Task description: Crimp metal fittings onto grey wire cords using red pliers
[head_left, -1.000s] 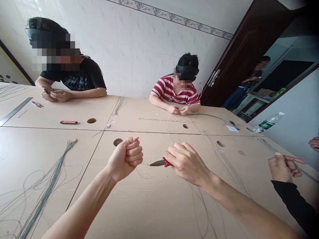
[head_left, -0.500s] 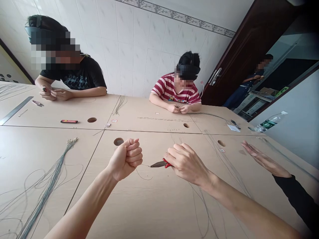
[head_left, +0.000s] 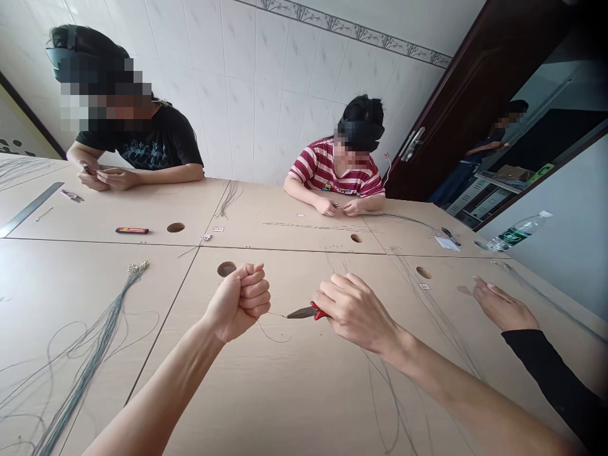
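In the frame's middle, the left hand [head_left: 241, 301] stays curled around a thin wire [head_left: 278, 315] and the right hand [head_left: 356, 313] keeps gripping red-handled pliers [head_left: 301, 313] that touch it, so the wire seems steady, while a co-worker's hand [head_left: 506, 304] shifts at the right.

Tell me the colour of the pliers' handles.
The visible handles of the pliers are red, best seen in the head view.

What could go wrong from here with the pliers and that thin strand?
The thin strand might slip free, since the pliers in the right hand seem to meet it only at their tips, opposite the closed left hand. The loose strands on the table could also snag if the right forearm drops onto them.
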The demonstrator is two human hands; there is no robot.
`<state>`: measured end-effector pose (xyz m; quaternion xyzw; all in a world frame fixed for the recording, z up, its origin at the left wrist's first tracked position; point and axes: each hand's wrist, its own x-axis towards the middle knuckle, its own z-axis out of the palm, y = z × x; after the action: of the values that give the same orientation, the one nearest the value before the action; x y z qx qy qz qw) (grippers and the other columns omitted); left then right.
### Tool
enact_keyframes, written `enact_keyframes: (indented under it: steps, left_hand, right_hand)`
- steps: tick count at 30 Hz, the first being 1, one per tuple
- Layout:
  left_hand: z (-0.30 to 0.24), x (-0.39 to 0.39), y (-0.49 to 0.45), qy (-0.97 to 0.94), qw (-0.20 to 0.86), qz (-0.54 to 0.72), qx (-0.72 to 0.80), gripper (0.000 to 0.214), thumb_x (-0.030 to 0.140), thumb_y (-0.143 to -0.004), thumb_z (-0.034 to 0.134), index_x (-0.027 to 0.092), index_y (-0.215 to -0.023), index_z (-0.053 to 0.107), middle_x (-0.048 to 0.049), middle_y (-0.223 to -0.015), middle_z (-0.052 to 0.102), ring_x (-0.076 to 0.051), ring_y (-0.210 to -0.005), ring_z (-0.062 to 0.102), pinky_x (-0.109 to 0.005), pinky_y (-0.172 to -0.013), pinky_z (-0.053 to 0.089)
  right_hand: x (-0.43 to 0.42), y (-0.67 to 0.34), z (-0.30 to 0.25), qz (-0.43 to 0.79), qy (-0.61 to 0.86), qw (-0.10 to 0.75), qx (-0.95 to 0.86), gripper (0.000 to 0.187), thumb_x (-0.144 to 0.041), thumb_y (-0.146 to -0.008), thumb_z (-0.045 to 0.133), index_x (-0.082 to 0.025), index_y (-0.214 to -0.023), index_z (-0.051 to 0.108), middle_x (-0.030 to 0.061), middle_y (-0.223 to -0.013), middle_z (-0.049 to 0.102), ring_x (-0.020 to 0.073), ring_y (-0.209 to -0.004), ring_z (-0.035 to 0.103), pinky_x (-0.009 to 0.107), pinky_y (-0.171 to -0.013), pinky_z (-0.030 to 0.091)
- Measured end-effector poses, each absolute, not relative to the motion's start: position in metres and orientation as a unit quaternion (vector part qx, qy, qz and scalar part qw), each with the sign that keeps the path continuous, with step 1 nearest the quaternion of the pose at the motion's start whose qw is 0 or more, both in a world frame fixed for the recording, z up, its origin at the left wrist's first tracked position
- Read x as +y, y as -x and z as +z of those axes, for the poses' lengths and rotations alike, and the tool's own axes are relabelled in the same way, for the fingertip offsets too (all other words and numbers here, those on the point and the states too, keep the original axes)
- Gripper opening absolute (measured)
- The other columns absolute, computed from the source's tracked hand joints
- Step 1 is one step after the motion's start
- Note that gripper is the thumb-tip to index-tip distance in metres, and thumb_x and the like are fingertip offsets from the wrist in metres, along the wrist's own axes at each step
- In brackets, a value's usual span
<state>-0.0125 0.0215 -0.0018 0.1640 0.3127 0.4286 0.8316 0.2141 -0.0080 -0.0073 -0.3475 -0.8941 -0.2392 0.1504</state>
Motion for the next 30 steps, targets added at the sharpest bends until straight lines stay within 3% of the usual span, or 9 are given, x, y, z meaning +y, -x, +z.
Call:
enact_keyframes:
  steps: [17, 21, 24, 27, 30]
  left_hand:
    - [-0.004, 0.024, 0.011, -0.165, 0.833, 0.448, 0.280, 0.046, 0.019, -0.090, 0.045, 0.021, -0.050, 0.022, 0.0091, -0.051, 0.008, -0.006, -0.039, 0.010, -0.019, -0.033, 0.016]
    - [-0.003, 0.021, 0.009, -0.211, 0.823, 0.465, 0.250, 0.038, 0.019, -0.091, 0.047, 0.017, -0.054, 0.039, 0.0067, -0.052, 0.024, -0.006, -0.041, 0.026, -0.018, -0.039, 0.030]
    - [0.000, 0.018, 0.012, -0.233, 0.814, 0.479, 0.233, 0.022, 0.013, -0.088, 0.042, 0.013, -0.072, 0.058, 0.0026, -0.057, 0.039, -0.008, -0.048, 0.040, -0.020, -0.048, 0.041]
    - [0.002, 0.018, 0.017, -0.217, 0.822, 0.486, 0.202, 0.025, 0.007, -0.080, 0.040, 0.012, -0.089, 0.063, 0.0007, -0.060, 0.046, -0.008, -0.047, 0.042, -0.021, -0.047, 0.042]
    - [0.002, 0.020, 0.022, -0.199, 0.823, 0.500, 0.184, 0.028, 0.004, -0.074, 0.039, 0.011, -0.084, 0.064, -0.0012, -0.062, 0.050, -0.007, -0.042, 0.040, -0.020, -0.044, 0.040]
  right_hand:
    - [-0.006, -0.217, -0.008, -0.230, 0.359, 0.153, -0.891, 0.024, 0.005, -0.070, 0.045, -0.018, -0.068, 0.052, -0.0007, -0.061, 0.045, 0.0149, -0.061, 0.028, 0.029, -0.059, 0.016]
    - [-0.004, -0.220, -0.004, -0.215, 0.378, 0.164, -0.886, 0.024, 0.005, -0.069, 0.046, -0.018, -0.069, 0.054, -0.0007, -0.062, 0.048, 0.0147, -0.062, 0.031, 0.028, -0.060, 0.019]
    - [-0.004, -0.221, -0.001, -0.183, 0.390, 0.184, -0.883, 0.019, 0.000, -0.075, 0.050, -0.018, -0.069, 0.055, -0.0011, -0.064, 0.050, 0.0142, -0.064, 0.034, 0.027, -0.060, 0.021]
    - [-0.003, -0.220, 0.001, -0.154, 0.394, 0.203, -0.883, 0.017, -0.005, -0.079, 0.052, -0.018, -0.069, 0.055, -0.0015, -0.063, 0.050, 0.0137, -0.064, 0.035, 0.026, -0.061, 0.023]
    - [-0.003, -0.220, 0.000, -0.138, 0.395, 0.212, -0.883, 0.016, -0.009, -0.083, 0.053, -0.018, -0.070, 0.055, -0.0016, -0.065, 0.053, 0.0135, -0.065, 0.036, 0.025, -0.061, 0.025]
